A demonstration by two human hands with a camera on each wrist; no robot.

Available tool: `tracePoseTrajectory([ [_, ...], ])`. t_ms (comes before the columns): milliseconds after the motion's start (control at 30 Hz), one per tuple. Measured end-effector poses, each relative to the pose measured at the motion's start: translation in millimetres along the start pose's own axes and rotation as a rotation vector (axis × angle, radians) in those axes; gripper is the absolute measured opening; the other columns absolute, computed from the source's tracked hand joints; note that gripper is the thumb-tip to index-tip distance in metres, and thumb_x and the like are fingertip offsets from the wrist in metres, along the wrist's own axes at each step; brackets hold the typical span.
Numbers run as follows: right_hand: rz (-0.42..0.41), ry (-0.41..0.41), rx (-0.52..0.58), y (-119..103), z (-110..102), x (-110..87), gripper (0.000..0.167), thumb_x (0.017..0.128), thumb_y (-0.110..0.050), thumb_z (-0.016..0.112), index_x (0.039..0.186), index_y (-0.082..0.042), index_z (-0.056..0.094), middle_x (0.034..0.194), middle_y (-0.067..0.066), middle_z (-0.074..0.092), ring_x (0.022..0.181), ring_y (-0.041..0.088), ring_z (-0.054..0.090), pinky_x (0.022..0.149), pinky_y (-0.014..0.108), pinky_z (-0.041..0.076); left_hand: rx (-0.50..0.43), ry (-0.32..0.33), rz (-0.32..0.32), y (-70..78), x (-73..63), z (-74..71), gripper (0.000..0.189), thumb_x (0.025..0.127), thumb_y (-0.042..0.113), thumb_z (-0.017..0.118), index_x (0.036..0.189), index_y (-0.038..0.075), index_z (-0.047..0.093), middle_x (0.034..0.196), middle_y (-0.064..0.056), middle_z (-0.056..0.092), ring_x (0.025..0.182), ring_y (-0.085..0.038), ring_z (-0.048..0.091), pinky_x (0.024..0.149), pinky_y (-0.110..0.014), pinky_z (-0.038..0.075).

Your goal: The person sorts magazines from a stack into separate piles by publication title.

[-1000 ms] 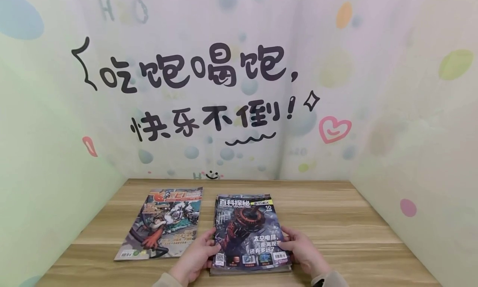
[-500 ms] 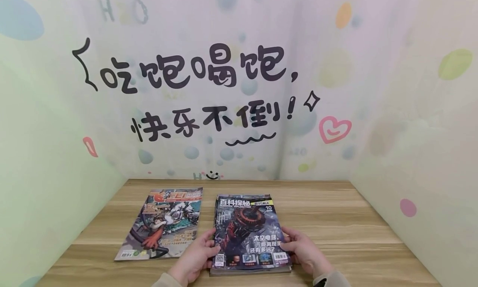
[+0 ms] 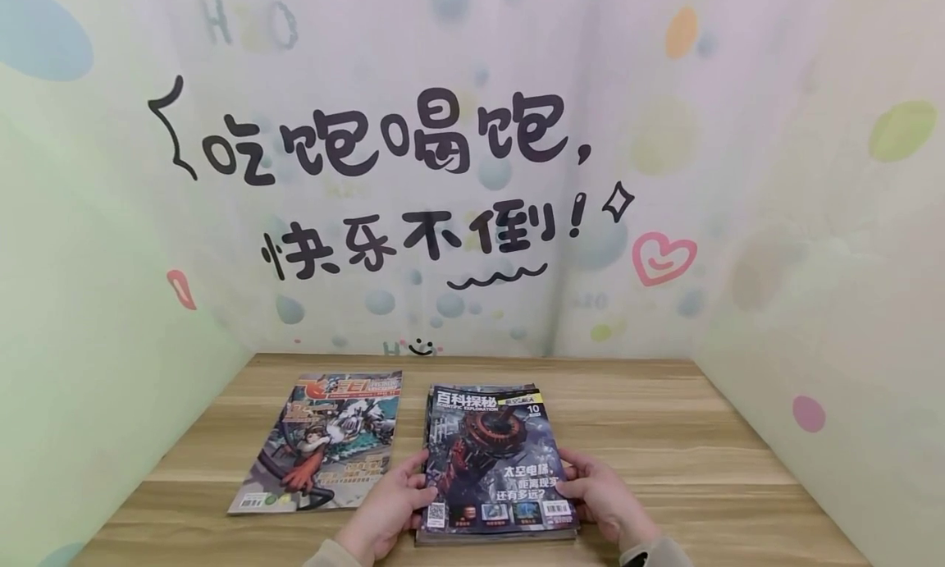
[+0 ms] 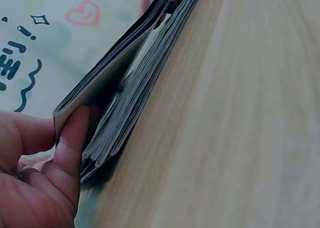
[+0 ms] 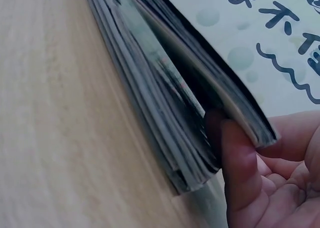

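A dark science magazine with a red ring-shaped structure on its cover lies on top of a stack of magazines. My left hand pinches its left edge, thumb on the cover and fingers beneath. On the opposite edge, my right hand pinches it the same way. Both wrist views show a wedge-shaped gap between this top magazine and the stack, with fingertips inside the gap. Most of the stack is hidden under the top magazine in the head view.
Another magazine with a colourful cartoon cover lies flat on the wooden table, left of the stack. A printed curtain closes off the back, and pale side walls stand left and right.
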State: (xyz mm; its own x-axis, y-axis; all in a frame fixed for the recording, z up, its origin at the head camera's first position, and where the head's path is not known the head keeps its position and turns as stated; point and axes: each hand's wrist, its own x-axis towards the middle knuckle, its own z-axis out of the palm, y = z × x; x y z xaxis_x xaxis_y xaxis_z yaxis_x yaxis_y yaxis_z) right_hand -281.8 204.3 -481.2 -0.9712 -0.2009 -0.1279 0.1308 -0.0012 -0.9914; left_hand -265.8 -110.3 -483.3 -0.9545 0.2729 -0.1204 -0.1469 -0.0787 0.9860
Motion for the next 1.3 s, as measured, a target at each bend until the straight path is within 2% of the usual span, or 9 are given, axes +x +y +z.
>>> tracePoseTrajectory([
  [333,-0.01,-0.012,0.05,-6,-6,-1.0,0.073,0.081,0.01,0.057,0.145,0.012,0.022,0.097,0.007,0.048,0.079,0.018,0.061,0.067,0.035,0.057,0.007,0.01,0.021,5.5,-2.3,7.9,0.073,0.092,-0.002,0.055,0.149,-0.008,0.01,0.118,-0.016,0.062,0.076,-0.017,0.064,0.055,-0.023,0.049],
  [600,-0.038,0.007,0.004,-12,-17,-2.0,0.073,0.082,0.008,0.058,0.145,0.012,0.022,0.098,0.007,0.047,0.077,0.017,0.058,0.064,0.03,0.054,0.035,0.028,0.036,16.1,0.9,22.3,0.071,0.092,-0.003,0.054,0.15,-0.007,0.013,0.115,-0.017,0.062,0.074,-0.015,0.063,0.051,-0.02,0.046],
  [967,-0.026,0.043,-0.07,-19,-52,-4.1,0.073,0.082,0.005,0.057,0.146,0.008,0.023,0.1,0.006,0.051,0.075,0.017,0.06,0.064,0.033,0.055,0.01,0.03,0.064,24.3,15.2,60.9,0.069,0.092,-0.004,0.052,0.15,-0.006,0.013,0.118,-0.019,0.06,0.082,-0.019,0.065,0.058,-0.027,0.053],
  [1167,-0.022,0.05,-0.112,-25,-78,-7.4,0.073,0.084,0.003,0.058,0.147,0.008,0.022,0.102,0.006,0.05,0.078,0.018,0.059,0.066,0.034,0.055,0.026,0.057,0.053,29.6,24.9,86.6,0.068,0.092,-0.003,0.054,0.15,-0.003,0.018,0.118,-0.018,0.06,0.079,-0.019,0.063,0.053,-0.025,0.048],
  [1300,-0.021,0.036,-0.125,-29,-98,-9.6,0.074,0.085,0.002,0.058,0.147,0.008,0.019,0.102,0.005,0.051,0.079,0.018,0.06,0.067,0.035,0.055,0.021,0.07,0.074,28.6,33.1,105.3,0.068,0.091,-0.004,0.055,0.149,-0.003,0.02,0.12,-0.019,0.058,0.075,-0.018,0.059,0.05,-0.023,0.043],
])
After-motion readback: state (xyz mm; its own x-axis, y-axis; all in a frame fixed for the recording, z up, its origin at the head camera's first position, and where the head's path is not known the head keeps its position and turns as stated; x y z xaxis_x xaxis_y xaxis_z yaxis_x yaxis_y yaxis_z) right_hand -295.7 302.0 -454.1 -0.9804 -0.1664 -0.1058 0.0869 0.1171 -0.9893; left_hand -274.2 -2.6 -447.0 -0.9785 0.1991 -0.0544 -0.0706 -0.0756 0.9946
